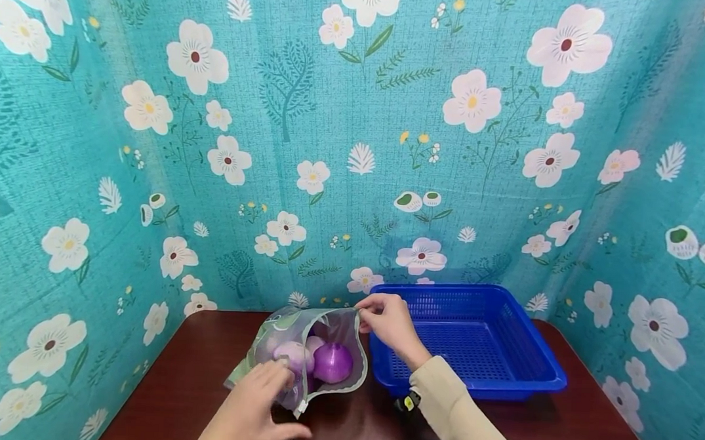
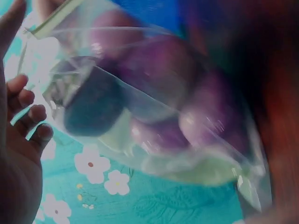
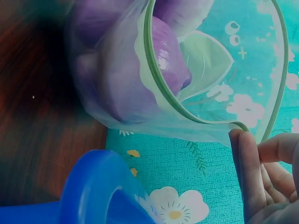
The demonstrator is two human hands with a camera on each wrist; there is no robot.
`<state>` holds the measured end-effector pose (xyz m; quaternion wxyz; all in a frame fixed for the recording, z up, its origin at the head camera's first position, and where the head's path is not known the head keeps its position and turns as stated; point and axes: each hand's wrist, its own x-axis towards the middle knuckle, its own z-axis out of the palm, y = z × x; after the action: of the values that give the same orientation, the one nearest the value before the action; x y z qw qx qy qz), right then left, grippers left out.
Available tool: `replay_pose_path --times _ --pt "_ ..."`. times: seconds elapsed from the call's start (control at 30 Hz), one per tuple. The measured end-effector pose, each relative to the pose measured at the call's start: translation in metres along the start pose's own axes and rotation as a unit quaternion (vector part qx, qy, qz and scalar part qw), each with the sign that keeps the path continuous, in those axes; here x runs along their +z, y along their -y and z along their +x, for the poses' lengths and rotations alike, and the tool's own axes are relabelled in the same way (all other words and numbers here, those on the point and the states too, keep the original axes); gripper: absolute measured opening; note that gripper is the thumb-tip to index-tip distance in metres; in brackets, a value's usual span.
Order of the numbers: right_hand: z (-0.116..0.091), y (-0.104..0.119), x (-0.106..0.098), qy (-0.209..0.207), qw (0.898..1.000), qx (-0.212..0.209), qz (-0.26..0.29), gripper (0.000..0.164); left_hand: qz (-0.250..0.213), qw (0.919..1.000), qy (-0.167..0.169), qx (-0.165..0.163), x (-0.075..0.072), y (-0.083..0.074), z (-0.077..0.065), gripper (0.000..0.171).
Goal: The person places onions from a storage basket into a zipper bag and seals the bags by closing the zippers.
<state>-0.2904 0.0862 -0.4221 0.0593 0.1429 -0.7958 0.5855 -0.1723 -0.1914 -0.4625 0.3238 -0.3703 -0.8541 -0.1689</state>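
A clear zip bag (image 1: 351, 376) with a green print lies on the table, its mouth open toward the near right. Several purple onions (image 1: 332, 362) are inside, one of them close to the mouth. My right hand (image 1: 392, 323) pinches the upper corner of the bag's rim between thumb and fingers, as the right wrist view also shows at the green zip edge (image 3: 156, 70). My left hand (image 1: 250, 399) is at the near left side of the bag, thumb spread away from loosely bent fingers. In the left wrist view, those fingers (image 2: 25, 100) stand beside the bag and grip nothing.
A blue plastic basket (image 1: 469, 385) with perforated walls stands on the right of the dark brown table (image 1: 174, 376), just beyond my right wrist. A teal flowered curtain (image 1: 329, 212) encloses the back and both sides. A small black object with a yellow mark (image 1: 407, 401) is by my right sleeve.
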Motion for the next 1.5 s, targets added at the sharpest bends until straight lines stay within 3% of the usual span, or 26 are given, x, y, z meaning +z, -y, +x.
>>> replay_pose_path --times 0.07,0.13,0.23,0.43,0.6,0.73,0.87,1.03,1.3,1.5 --pt "0.002 -0.002 0.000 -0.004 1.000 0.012 0.010 0.015 0.056 0.9972 0.006 0.050 0.004 0.000 -0.005 0.054" --pt "0.004 -0.003 -0.001 -0.006 1.000 0.021 0.019 0.014 0.094 0.9918 -0.009 0.086 0.009 -0.001 -0.007 0.039" --pt "0.007 -0.005 -0.001 -0.004 0.999 0.027 0.022 0.014 0.100 0.9898 -0.032 0.097 0.015 -0.003 -0.007 0.016" --pt "0.013 -0.006 0.000 -0.003 1.000 0.025 0.017 0.014 0.064 0.9918 -0.079 0.077 0.015 -0.004 -0.003 0.030" --pt "0.018 -0.008 -0.005 -0.025 0.999 0.036 0.015 0.014 0.030 0.9948 -0.096 0.016 0.007 -0.002 0.002 0.032" --pt "0.022 -0.008 -0.008 -0.033 0.999 0.040 0.014 0.014 0.018 0.9924 -0.121 -0.017 -0.002 0.000 0.007 0.035" --pt "0.027 -0.007 -0.011 -0.035 0.998 0.047 0.022 0.014 0.011 0.9870 -0.158 -0.027 -0.010 0.004 0.014 0.035" --pt "0.035 -0.007 -0.016 -0.046 0.997 0.054 0.032 0.017 -0.007 0.9834 -0.177 -0.039 -0.016 0.009 0.026 0.032" --pt "0.042 0.000 -0.018 -0.050 0.995 0.042 0.070 0.018 -0.024 0.9743 -0.219 -0.045 -0.023 0.014 0.036 0.006" --pt "0.050 0.007 -0.019 -0.059 0.993 0.045 0.088 0.019 -0.024 0.9698 -0.239 -0.044 -0.025 0.018 0.044 0.021"
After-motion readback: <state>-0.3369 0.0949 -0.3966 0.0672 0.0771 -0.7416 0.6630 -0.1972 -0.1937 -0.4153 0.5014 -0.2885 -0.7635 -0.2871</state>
